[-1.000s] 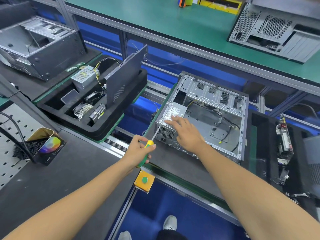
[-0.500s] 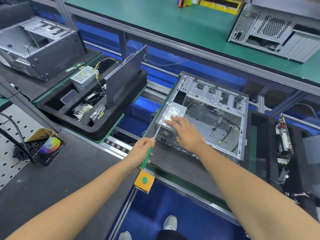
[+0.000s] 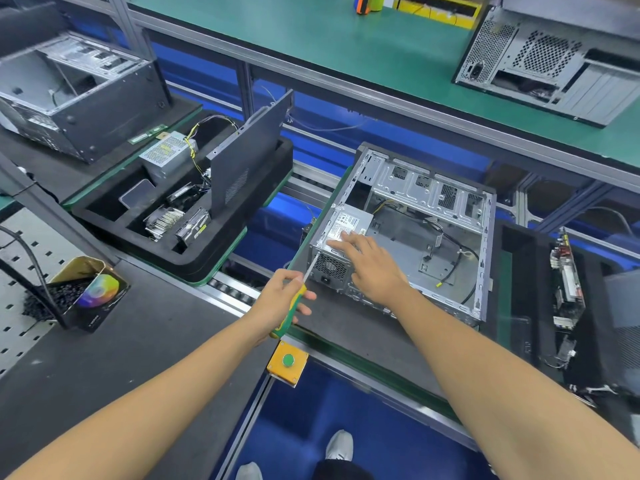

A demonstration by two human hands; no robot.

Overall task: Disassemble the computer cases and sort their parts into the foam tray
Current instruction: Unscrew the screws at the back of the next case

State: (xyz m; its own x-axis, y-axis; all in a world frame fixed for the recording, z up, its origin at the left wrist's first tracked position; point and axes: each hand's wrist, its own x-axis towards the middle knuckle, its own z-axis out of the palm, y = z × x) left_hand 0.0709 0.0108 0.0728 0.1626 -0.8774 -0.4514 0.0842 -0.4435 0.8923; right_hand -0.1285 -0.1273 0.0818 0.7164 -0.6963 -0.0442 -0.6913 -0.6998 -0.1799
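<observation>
1. Head view: the left hand (image 3: 282, 299) grips a screwdriver (image 3: 294, 306), tip at the rear face of the computer case (image 3: 415, 244).
2. The right hand (image 3: 372, 265) presses flat, fingers extended, on the power supply (image 3: 346, 226) in the case's near-left corner.
3. Best practice: keep the tip square and the unit steadied.
4. The foam tray (image 3: 166, 258) lies left of the case.

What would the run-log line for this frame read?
step: unscrewing power supply | left hand: grips screwdriver, tip at case rear | right hand: fingers flat on power supply | foam tray: partly filled
</observation>
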